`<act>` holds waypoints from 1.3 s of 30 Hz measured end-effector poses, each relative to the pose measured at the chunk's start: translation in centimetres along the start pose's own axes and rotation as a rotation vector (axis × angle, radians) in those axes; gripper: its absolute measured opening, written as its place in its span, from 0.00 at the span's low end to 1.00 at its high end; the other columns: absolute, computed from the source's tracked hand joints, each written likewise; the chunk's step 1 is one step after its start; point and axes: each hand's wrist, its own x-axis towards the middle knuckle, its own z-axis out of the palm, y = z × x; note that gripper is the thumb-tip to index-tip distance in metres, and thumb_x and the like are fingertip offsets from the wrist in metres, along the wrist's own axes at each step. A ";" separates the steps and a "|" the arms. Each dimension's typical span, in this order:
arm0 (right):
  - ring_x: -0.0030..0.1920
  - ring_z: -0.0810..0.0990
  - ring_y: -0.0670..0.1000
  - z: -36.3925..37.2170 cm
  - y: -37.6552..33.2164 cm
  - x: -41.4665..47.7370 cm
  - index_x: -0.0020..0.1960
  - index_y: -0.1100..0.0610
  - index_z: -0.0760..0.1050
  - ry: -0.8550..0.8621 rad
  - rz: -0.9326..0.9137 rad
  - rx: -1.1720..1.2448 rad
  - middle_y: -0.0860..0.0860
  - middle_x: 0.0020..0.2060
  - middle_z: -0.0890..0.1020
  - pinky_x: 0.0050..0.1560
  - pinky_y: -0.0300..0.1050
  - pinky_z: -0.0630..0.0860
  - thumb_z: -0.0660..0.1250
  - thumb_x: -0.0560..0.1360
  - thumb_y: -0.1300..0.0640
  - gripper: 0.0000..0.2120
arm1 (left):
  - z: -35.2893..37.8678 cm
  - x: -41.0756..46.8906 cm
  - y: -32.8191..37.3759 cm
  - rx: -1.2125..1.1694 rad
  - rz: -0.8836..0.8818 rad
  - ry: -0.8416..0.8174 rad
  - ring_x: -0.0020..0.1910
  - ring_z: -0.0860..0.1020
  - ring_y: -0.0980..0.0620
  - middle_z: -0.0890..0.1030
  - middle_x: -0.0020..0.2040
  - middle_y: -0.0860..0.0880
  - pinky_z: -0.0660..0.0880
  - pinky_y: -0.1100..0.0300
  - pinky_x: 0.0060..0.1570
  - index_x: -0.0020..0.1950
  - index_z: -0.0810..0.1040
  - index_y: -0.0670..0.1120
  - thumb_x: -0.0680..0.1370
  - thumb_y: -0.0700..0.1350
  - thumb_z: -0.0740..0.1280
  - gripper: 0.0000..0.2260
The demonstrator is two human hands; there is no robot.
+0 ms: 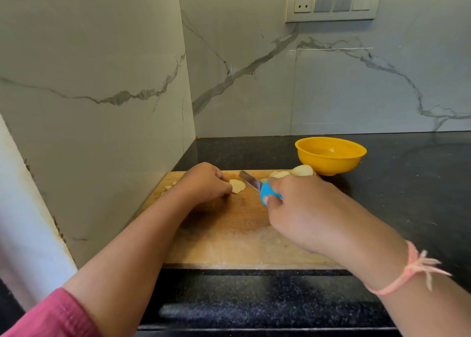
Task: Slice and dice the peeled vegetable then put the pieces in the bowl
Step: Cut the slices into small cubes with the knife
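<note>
Cutting board (pixel 229 245): laid under both hands.
Right hand (pixel 300 214): fingers are wrapped round the blue handle of the knife (pixel 253 184).
Left hand (pixel 204 182): fingers are curled, and a vegetable slice (pixel 238 186) is pinched at the fingertips, beside the blade.
Cut slices (pixel 293 172): piled just beyond the right fingers.
Bowl (pixel 330 156): set farther beyond the right fingers, close to those slices.
</note>
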 end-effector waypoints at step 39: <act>0.41 0.77 0.47 2.0 -0.8 3.0 0.60 0.52 0.72 -0.005 -0.100 -0.101 0.47 0.37 0.74 0.39 0.41 0.76 0.58 0.78 0.52 0.12 | 0.2 0.7 -0.2 -0.190 -0.116 0.094 0.48 0.80 0.49 0.78 0.55 0.46 0.79 0.51 0.54 0.67 0.69 0.48 0.73 0.42 0.73 0.24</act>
